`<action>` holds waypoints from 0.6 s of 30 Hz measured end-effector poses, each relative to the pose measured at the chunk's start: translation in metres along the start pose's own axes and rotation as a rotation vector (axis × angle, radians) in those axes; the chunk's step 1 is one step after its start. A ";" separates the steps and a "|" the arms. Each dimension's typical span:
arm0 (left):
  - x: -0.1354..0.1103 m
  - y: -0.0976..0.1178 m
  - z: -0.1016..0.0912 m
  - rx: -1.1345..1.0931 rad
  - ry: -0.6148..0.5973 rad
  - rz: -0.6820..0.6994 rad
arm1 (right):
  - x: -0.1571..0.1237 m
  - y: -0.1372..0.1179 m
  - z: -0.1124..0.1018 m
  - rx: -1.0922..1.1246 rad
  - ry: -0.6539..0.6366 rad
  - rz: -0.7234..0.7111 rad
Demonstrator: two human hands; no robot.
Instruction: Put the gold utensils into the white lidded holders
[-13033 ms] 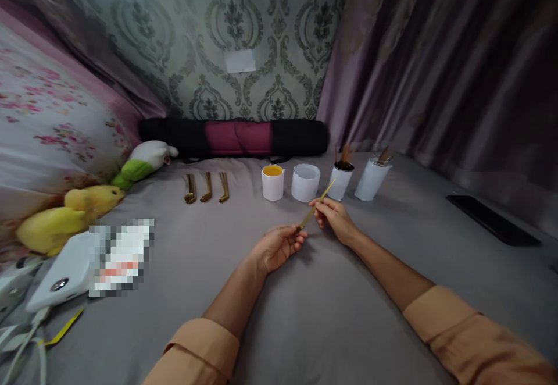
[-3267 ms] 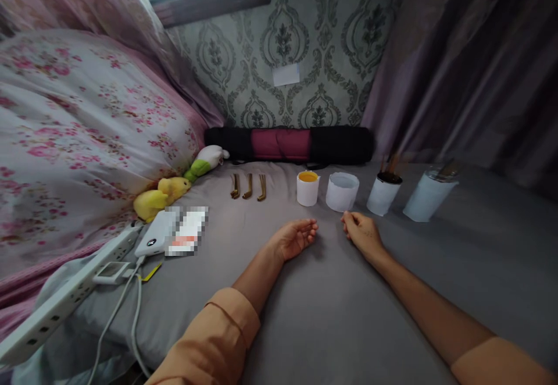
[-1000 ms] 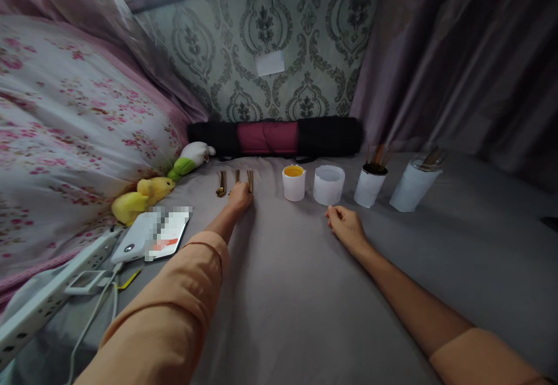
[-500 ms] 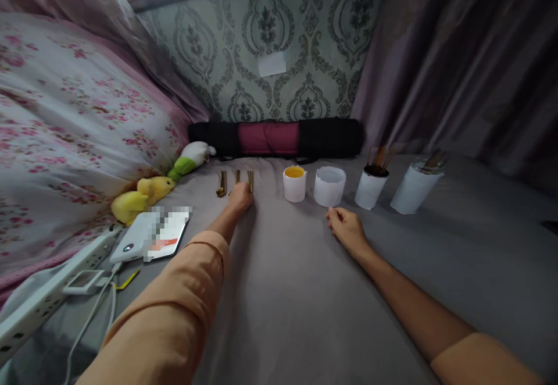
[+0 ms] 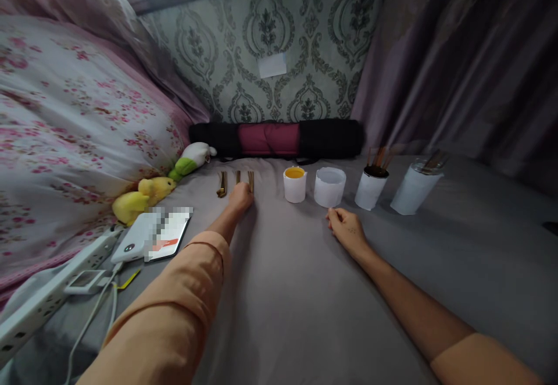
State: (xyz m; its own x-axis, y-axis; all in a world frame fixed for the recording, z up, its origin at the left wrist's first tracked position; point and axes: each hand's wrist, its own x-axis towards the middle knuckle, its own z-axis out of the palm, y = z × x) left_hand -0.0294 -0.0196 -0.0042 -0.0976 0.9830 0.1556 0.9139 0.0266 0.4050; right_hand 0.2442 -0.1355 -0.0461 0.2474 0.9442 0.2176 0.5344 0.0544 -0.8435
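In the head view my left hand (image 5: 240, 197) reaches out over the cloth, fingers curled down at the near end of the middle slim gold-brown bundle (image 5: 238, 177). What its fingertips grip is hidden behind the hand. Similar bundles lie on either side, a left one (image 5: 222, 183) and a right one (image 5: 251, 180). My right hand (image 5: 346, 228) rests loosely closed on the cloth, just in front of a wide white cup (image 5: 330, 188); nothing shows in it. Left of that cup stands a white-wrapped cup (image 5: 295, 188) with a yellow-orange inside.
On the right stand a white-wrapped cup with brown sticks (image 5: 370, 190) and a taller wrapped jar (image 5: 412, 192) with thin items inside. A black and maroon roll (image 5: 270, 139) lies along the wall. Plush toys (image 5: 131, 206), a phone (image 5: 172, 236) and a power strip (image 5: 47, 298) are left.
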 end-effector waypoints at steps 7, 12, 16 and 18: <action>0.000 0.000 -0.002 0.093 -0.007 -0.010 | 0.001 0.002 0.001 -0.006 0.006 -0.009; 0.000 0.000 -0.001 0.110 -0.010 -0.042 | 0.000 0.002 0.001 -0.011 0.000 -0.003; 0.002 -0.002 -0.002 0.106 -0.028 -0.058 | 0.000 0.002 0.001 -0.018 -0.002 0.005; 0.003 -0.003 -0.001 0.101 -0.043 -0.058 | 0.000 0.002 0.001 -0.018 -0.004 0.006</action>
State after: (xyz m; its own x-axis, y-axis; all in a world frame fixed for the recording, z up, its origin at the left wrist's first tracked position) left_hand -0.0334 -0.0170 -0.0038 -0.1370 0.9860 0.0949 0.9424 0.1002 0.3191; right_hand 0.2448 -0.1348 -0.0483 0.2475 0.9457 0.2105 0.5470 0.0429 -0.8360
